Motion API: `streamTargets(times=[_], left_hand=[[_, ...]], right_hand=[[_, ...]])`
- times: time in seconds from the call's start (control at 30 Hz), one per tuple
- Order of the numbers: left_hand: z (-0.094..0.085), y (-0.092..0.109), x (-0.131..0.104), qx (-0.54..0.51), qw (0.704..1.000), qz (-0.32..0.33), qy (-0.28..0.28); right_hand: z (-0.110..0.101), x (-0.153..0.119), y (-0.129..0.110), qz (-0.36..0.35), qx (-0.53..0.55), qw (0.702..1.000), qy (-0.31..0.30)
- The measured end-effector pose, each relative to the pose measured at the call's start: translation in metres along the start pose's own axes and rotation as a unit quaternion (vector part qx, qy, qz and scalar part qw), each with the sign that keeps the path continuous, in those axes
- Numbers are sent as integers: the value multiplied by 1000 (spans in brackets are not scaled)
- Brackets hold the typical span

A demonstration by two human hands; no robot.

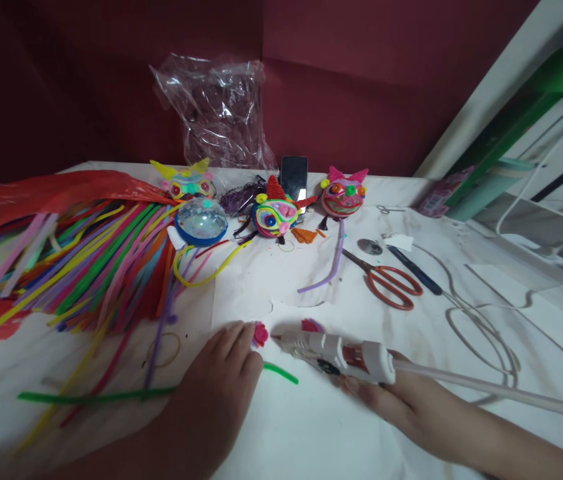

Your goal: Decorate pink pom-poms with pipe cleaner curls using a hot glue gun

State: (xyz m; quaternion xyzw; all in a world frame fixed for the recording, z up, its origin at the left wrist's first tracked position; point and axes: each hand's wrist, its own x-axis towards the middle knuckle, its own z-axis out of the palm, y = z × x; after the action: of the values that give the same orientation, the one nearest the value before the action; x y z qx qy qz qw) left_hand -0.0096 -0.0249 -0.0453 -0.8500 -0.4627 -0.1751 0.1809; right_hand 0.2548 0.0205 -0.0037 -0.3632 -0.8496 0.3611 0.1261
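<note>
My left hand (228, 383) pinches a small pink coiled pipe-cleaner piece (260, 334) against the white paper (331, 420). My right hand (396, 403) is closed round a white hot glue gun (344, 353), with a long glue stick (491, 387) sticking out of its back. The gun's nozzle points left, just short of the pink piece. Partly hidden behind the gun lies another pink and purple coil (312, 325). A green pipe cleaner (96, 397) runs under my left hand, and its end (281, 373) shows on the other side.
Three decorated animal heads (275, 217) stand at the back, near a clear dome (201, 221) and a phone (294, 177). Many pipe cleaners (111, 260) spill from a red bag at left. Red-handled scissors (394, 287), a dark-handled tool (416, 270) and looping cable (481, 333) lie right.
</note>
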Motion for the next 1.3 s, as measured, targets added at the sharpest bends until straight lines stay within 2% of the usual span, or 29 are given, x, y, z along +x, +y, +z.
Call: streamTargets(times=[0.13, 0.43, 0.67, 0.9, 1.0, 1.07, 1.13, 1.23, 1.3], left_hand=[[0, 0, 0, -11, 1000, 6, -24], [9, 5, -6, -15, 999, -34, 1], [3, 4, -2, -10, 1000, -13, 8], [-1, -2, 0, -8, 1000, 19, -20], [0, -1, 0, -15, 1000, 16, -18], [2, 0, -2, -18, 1000, 2, -12], [4, 1, -2, -12, 1000, -15, 2], [3, 0, -2, 2, 1000, -7, 4], [1, -1, -1, 2, 1000, 6, -7]], right_hand=[[0, 0, 0, 5, -3, 1000, 14], [-2, 1, -1, 7, -5, 1000, 7], [-3, -4, -1, 29, 0, 999, 26], [1, -5, 12, 90, 128, 987, 30], [-1, -5, 16, 75, 166, 983, 37], [-3, -8, 20, 54, 141, 986, 66], [-5, -11, 26, 47, 70, 987, 138], [-13, -9, 39, 52, -57, 962, 262], [-23, -1, 50, 50, -99, 952, 287]])
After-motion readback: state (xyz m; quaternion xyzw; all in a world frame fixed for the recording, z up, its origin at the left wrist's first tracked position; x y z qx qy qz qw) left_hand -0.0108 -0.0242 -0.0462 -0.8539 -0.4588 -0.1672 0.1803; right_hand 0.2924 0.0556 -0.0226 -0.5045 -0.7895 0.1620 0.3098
